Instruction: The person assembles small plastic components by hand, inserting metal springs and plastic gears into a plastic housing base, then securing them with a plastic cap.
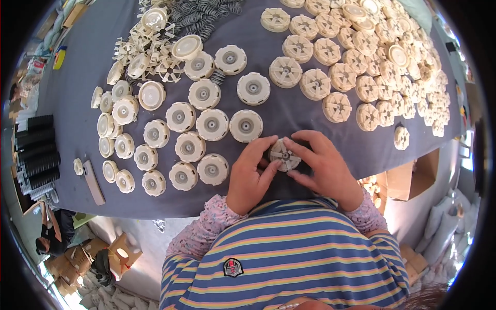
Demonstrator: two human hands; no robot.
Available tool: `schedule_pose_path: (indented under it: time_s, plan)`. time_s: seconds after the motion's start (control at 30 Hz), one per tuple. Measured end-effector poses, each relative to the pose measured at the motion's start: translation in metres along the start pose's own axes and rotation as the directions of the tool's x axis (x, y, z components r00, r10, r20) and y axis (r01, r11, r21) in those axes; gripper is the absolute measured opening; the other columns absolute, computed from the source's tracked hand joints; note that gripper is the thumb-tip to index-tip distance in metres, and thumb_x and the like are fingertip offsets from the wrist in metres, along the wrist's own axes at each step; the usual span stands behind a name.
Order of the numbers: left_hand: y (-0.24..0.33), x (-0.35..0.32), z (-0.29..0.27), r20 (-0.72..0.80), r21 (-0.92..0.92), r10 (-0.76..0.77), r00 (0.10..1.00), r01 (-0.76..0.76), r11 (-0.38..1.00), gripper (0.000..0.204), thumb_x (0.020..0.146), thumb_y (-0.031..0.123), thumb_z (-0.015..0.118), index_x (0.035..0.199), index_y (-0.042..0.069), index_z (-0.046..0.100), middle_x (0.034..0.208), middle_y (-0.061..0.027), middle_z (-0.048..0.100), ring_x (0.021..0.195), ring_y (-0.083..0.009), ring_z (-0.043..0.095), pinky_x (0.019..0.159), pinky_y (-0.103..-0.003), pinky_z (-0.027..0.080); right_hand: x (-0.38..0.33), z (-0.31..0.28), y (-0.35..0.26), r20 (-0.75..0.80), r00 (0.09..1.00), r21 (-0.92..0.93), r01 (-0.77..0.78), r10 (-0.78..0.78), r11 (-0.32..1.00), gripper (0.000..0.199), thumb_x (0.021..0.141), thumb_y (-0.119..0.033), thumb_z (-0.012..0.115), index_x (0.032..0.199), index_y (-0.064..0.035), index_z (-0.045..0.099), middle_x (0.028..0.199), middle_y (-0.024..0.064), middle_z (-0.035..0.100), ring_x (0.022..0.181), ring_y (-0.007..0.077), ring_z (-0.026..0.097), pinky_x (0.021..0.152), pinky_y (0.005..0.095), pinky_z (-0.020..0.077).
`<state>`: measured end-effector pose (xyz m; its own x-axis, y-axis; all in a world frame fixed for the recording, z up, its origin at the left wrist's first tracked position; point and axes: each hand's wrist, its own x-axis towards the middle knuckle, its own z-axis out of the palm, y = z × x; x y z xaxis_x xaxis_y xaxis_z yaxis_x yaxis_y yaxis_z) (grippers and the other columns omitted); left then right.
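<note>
Close to the table's front edge, my left hand (252, 175) and my right hand (324, 168) hold a round cream plastic part (283, 155) between them. Its spoked face points up, and the fingers of both hands close around its rim. Left of my hands stand several round cream housings (212, 124) with a grey recess in the middle. Spoked round parts like the held one (337, 107) lie in rows to the right, running into a large heap. A single spoked part (401, 138) sits apart near the right edge.
Small cream clips (150, 49) and dark coil springs (201, 15) are piled at the back. A phone (93, 182) lies at the table's left edge, near black stacked parts (37, 150). Cardboard boxes (413, 174) stand below right. Another person (53, 227) is at far left.
</note>
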<state>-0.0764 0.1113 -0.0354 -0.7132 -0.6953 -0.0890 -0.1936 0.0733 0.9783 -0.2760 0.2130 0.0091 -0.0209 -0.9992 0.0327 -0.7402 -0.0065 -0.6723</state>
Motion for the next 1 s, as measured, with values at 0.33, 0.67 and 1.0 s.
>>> schedule_pose_path:
  time_s: [0.33,0.67,1.0]
  plan:
    - [0.005,-0.006,-0.009,-0.049,0.177,0.146,0.988,-0.135,0.975,0.056,0.089,0.009,0.083,0.141,0.006,0.062,0.141,-0.0173,0.062,0.104,-0.0305,0.072,0.075,-0.035,0.061,-0.002,-0.033,0.029,-0.301,0.953,-0.19,-0.021,-0.038,0.982,0.073,0.071,-0.016,0.091,0.137,-0.0046,0.063,0.133,0.0158,0.068,0.123,0.037,0.064,0.108,0.0481,0.0489]
    - [0.004,0.02,-0.018,-0.046,0.557,0.256,0.966,-0.188,0.809,0.062,0.093,0.02,0.076,0.149,0.007,0.052,0.15,-0.0181,0.052,0.105,-0.0329,0.074,0.074,-0.039,0.063,0.15,-0.063,0.018,-0.261,0.931,-0.235,0.194,-0.254,0.952,0.038,0.08,-0.007,0.085,0.116,-0.0077,0.075,0.125,0.0117,0.071,0.12,0.0343,0.064,0.107,0.0453,0.0492]
    - [-0.01,0.016,-0.016,0.095,0.47,0.257,0.962,-0.271,0.84,0.054,0.09,0.019,0.077,0.139,0.011,0.056,0.147,-0.0133,0.051,0.081,-0.0287,0.076,0.062,-0.039,0.062,0.356,0.08,-0.067,0.119,0.947,-0.429,0.32,-0.299,0.845,0.072,0.074,-0.017,0.084,0.14,-0.0073,0.057,0.133,0.0192,0.058,0.12,0.0393,0.058,0.105,0.0495,0.0489]
